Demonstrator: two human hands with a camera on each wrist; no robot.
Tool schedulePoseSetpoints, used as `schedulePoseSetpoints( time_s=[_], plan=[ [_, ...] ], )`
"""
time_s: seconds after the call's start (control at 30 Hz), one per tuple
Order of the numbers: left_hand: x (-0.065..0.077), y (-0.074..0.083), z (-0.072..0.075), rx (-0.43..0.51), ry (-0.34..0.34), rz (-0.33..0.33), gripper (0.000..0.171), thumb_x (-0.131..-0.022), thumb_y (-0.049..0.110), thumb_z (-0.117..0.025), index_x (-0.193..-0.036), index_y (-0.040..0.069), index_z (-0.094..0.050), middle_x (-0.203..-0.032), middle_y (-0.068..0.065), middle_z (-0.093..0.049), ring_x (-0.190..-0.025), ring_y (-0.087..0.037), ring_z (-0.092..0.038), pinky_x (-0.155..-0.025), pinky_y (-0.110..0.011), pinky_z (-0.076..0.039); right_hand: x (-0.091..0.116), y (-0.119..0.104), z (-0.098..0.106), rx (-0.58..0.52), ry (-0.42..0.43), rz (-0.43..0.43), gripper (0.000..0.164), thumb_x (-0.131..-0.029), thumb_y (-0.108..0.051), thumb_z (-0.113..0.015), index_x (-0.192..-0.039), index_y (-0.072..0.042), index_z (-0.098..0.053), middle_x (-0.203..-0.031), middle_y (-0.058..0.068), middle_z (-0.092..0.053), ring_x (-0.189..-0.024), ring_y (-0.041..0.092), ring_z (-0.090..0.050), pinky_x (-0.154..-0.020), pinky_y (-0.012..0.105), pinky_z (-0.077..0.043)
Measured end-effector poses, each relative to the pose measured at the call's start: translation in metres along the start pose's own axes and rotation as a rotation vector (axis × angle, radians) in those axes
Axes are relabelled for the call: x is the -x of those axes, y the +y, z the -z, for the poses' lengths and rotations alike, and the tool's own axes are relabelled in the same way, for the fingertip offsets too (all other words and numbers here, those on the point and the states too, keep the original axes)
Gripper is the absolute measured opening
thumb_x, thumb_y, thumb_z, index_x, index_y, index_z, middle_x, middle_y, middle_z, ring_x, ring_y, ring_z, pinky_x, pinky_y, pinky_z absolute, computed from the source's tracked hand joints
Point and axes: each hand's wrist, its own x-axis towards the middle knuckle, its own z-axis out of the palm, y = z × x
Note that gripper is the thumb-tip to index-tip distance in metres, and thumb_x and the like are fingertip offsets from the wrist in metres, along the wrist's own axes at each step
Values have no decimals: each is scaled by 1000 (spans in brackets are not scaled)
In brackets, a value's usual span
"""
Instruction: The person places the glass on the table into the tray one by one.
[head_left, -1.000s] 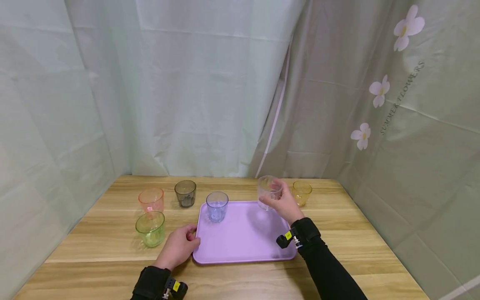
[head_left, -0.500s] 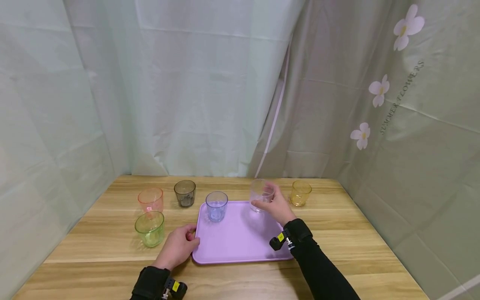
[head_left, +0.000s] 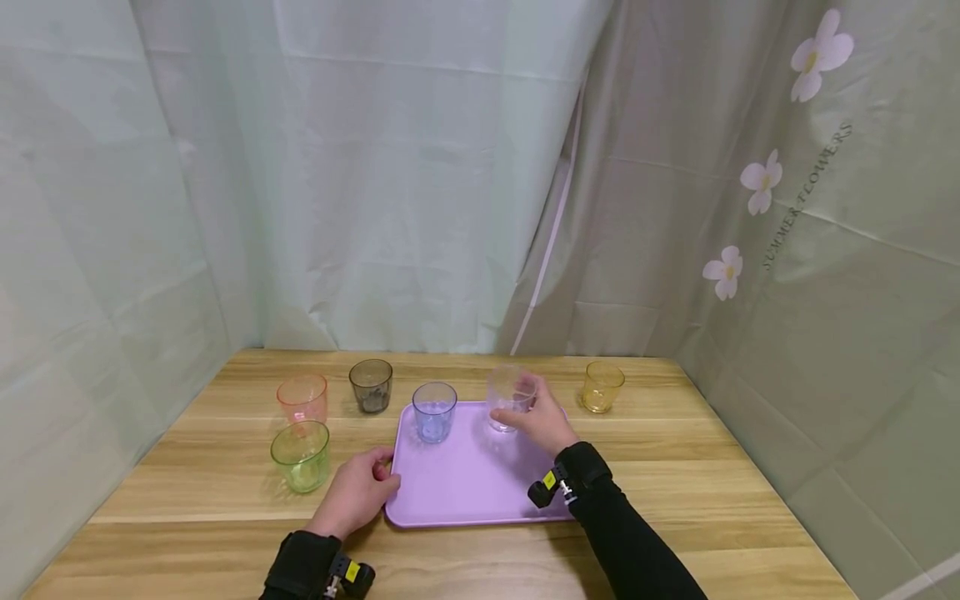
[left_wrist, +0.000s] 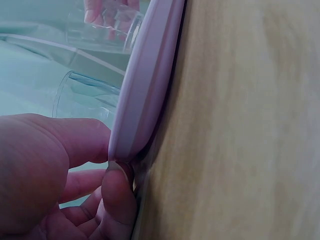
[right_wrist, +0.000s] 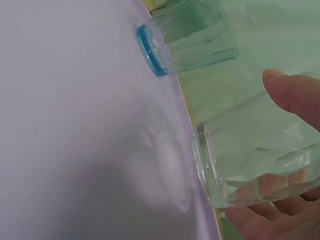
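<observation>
Lilac tray (head_left: 465,492) bears blue cup (head_left: 434,414); clear cup (head_left: 501,393) seemingly held above.

A plain lilac rectangular tray (head_left: 457,492) bears a translucent blue tumbler (head_left: 434,415); over it is a colourless, clear tumbler (head_left: 502,390).

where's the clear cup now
In the head view, the clear cup is in the right grip, near the far edge of the purple tray, right of the blue cup.

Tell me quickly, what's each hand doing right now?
Left hand: pinching the rim of the purple tray.
Right hand: holding the clear cup.
</observation>
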Motion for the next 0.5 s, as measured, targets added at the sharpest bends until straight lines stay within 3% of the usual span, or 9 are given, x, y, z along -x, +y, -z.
schedulePoseSetpoints(
  time_s=[0.27, 0.5],
  plan=[
    [-1, -1, 0, 0, 1, 6, 50, -88, 11, -69, -135, -5, -60, -80, -4, -54, -71, -18, -50, -61, -29, -38, 0, 1, -8, 30, -24, -19, 93, -78, -32, -89, -151, -7, -37, -146, 18, -52, -132, 37, -51, -110, 51, -42],
    [-1, -2, -1, 5, 1, 9, 51, -88, 11, -69, -135, -5, -59, -80, -4, -54, -71, -18, -51, -61, -28, -38, -3, 2, -15, 7, -34, -2, 92, -78, -26, -89, -149, -1, -36, -146, 22, -51, -131, 38, -51, -110, 52, -41]
  ],
)
